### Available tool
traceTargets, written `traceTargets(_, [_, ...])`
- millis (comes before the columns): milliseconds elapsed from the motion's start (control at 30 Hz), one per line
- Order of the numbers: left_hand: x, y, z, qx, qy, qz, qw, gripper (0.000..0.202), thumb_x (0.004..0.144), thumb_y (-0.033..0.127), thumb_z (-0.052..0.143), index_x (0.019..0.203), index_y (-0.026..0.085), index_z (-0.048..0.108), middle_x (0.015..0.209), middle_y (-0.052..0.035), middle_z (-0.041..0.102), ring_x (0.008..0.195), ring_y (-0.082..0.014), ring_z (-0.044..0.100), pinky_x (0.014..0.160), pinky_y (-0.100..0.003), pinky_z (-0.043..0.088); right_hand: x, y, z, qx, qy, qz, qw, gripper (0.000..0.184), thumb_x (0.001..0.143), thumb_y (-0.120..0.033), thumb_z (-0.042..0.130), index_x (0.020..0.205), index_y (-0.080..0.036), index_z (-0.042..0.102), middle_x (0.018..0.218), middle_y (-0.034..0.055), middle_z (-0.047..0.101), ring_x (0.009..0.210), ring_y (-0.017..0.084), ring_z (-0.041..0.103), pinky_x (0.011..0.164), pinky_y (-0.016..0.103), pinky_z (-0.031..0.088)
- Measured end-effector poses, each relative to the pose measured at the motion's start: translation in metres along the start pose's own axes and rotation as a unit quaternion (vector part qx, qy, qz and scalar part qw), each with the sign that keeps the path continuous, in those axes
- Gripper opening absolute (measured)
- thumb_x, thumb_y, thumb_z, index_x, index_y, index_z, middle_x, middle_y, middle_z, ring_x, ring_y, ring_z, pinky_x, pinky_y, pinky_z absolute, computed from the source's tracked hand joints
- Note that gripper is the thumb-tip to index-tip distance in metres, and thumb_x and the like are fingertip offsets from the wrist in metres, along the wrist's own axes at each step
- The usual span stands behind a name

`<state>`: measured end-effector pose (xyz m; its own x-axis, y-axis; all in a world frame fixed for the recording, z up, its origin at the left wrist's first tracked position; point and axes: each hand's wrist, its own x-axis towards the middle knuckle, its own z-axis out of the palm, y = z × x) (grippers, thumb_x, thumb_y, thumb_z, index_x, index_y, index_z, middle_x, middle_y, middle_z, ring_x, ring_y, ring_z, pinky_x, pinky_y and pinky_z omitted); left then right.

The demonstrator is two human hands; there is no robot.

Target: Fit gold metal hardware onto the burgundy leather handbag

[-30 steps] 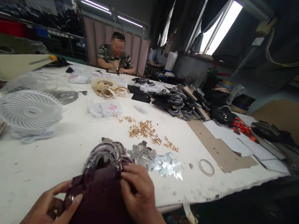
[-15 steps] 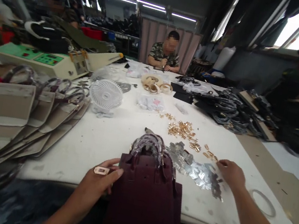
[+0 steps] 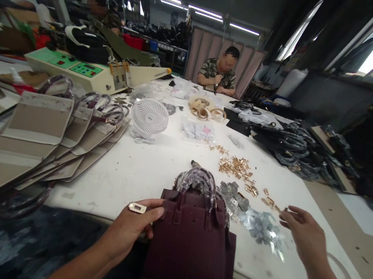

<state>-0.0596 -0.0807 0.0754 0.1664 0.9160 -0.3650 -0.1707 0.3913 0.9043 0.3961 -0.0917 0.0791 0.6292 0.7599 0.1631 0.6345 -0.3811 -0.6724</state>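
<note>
A dark burgundy handbag (image 3: 190, 251) stands upright in front of me, its looped handles (image 3: 198, 182) wrapped in clear plastic. My left hand (image 3: 137, 222) grips the bag's left edge, thumb on its front. A small gold-coloured metal plate with a slot (image 3: 137, 208) lies across the fingers of that hand. Over the table at right, my right hand (image 3: 303, 232) has its fingers partly spread, thumb and index tips at the end of a short row of gold-coloured metal pieces (image 3: 271, 202). Thin silver metal plates (image 3: 263, 227) are scattered between bag and right hand.
Flat beige-lined bag bodies (image 3: 38, 120) are stacked at left. A white fan (image 3: 150, 116) and a pile of gold-coloured hardware (image 3: 235, 167) sit on the white table (image 3: 110, 183). Black bags (image 3: 293, 146) lie at right. A co-worker (image 3: 222, 71) sits across the table.
The view has turned slightly left, so everything sits further right. My right hand's fingers look more spread beside the gold-coloured pieces. The left hand keeps its grip on the bag.
</note>
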Motion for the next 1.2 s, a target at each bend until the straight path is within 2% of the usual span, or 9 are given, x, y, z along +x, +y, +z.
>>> traceTargets(67, [-0.001,-0.002,0.003,-0.009,0.011,0.000,1.000,0.050,0.074,0.043,0.082,0.113,0.013,0.074,0.090,-0.0080,0.076,0.062,-0.0136,0.058,0.050,-0.024,0.044,-0.060,-0.053,0.014,0.197,-0.053,0.017,0.979,0.043,0.074,-0.047,0.080,0.107,-0.020,0.071,0.098,0.0104,0.078,0.079,0.027,0.076,0.074,0.039,0.059])
traceTargets(133, [-0.001,-0.004,0.004,-0.008,0.008,0.005,1.000,0.051,0.075,0.043,0.082,0.116,0.013,0.073,0.089,-0.0076,0.076,0.064,-0.0140,0.059,0.052,-0.024,0.044,-0.124,-0.103,0.036,0.296,-0.133,0.001,0.946,0.037,0.072,-0.047,0.083,0.096,-0.020,0.072,0.091,0.0072,0.078,0.076,0.025,0.074,0.072,0.036,0.059])
traceTargets(200, [-0.002,-0.005,0.004,-0.004,-0.003,0.013,1.000,0.049,0.079,0.042,0.080,0.118,0.014,0.072,0.093,-0.0080,0.077,0.072,-0.0158,0.063,0.059,-0.025,0.048,-0.176,-0.139,0.062,0.313,-0.206,-0.025,0.927,0.026,0.078,-0.043,0.079,0.090,-0.021,0.071,0.084,0.0045,0.077,0.073,0.022,0.071,0.069,0.032,0.057])
traceTargets(300, [-0.005,-0.006,0.004,-0.003,-0.017,0.013,1.000,0.044,0.081,0.039,0.078,0.117,0.015,0.073,0.096,-0.0083,0.079,0.083,-0.0187,0.068,0.069,-0.027,0.053,-0.219,-0.162,0.091,0.292,-0.230,-0.042,0.927,0.017,0.084,-0.038,0.074,0.085,-0.021,0.072,0.077,0.0027,0.076,0.071,0.020,0.070,0.065,0.028,0.054])
traceTargets(500, [-0.012,-0.005,0.003,-0.034,-0.035,-0.009,0.999,0.049,0.079,0.038,0.080,0.120,0.014,0.071,0.098,-0.0099,0.079,0.080,-0.0203,0.069,0.061,-0.028,0.056,-0.225,-0.158,0.105,0.223,-0.184,-0.085,0.953,0.015,0.087,-0.036,0.069,0.088,-0.021,0.072,0.075,0.0002,0.074,0.061,0.015,0.065,0.057,0.024,0.049])
traceTargets(667, [-0.016,-0.005,0.003,-0.069,-0.049,-0.013,0.996,0.041,0.078,0.034,0.082,0.112,0.015,0.073,0.094,-0.0082,0.080,0.078,-0.0197,0.072,0.061,-0.026,0.058,-0.229,-0.159,0.110,0.211,-0.175,-0.115,0.955,0.018,0.089,-0.032,0.066,0.103,-0.022,0.071,0.080,-0.0004,0.074,0.062,0.014,0.066,0.059,0.024,0.052])
traceTargets(867, [-0.017,-0.008,0.009,-0.039,-0.058,0.013,0.997,0.037,0.080,0.035,0.080,0.112,0.018,0.076,0.098,-0.0071,0.080,0.087,-0.0208,0.074,0.079,-0.030,0.059,-0.228,-0.158,0.114,0.164,-0.147,-0.180,0.959,0.017,0.090,-0.028,0.063,0.104,-0.022,0.071,0.086,0.0011,0.074,0.068,0.015,0.068,0.066,0.025,0.054])
traceTargets(967, [-0.014,-0.008,0.012,-0.012,-0.053,0.021,0.998,0.035,0.079,0.035,0.079,0.110,0.018,0.077,0.099,-0.0067,0.080,0.089,-0.0210,0.073,0.083,-0.030,0.056,-0.224,-0.159,0.115,0.160,-0.160,-0.177,0.958,0.015,0.090,-0.027,0.062,0.102,-0.022,0.069,0.083,-0.0004,0.072,0.067,0.014,0.067,0.065,0.024,0.053])
traceTargets(1200, [-0.003,-0.019,0.018,0.000,-0.003,0.040,0.999,0.032,0.079,0.036,0.077,0.105,0.018,0.078,0.085,-0.0028,0.078,0.082,-0.0193,0.069,0.076,-0.028,0.052,-0.215,-0.164,0.105,0.130,-0.216,-0.194,0.948,0.010,0.087,-0.021,0.061,0.094,-0.024,0.065,0.074,-0.0050,0.065,0.061,0.012,0.061,0.057,0.021,0.044])
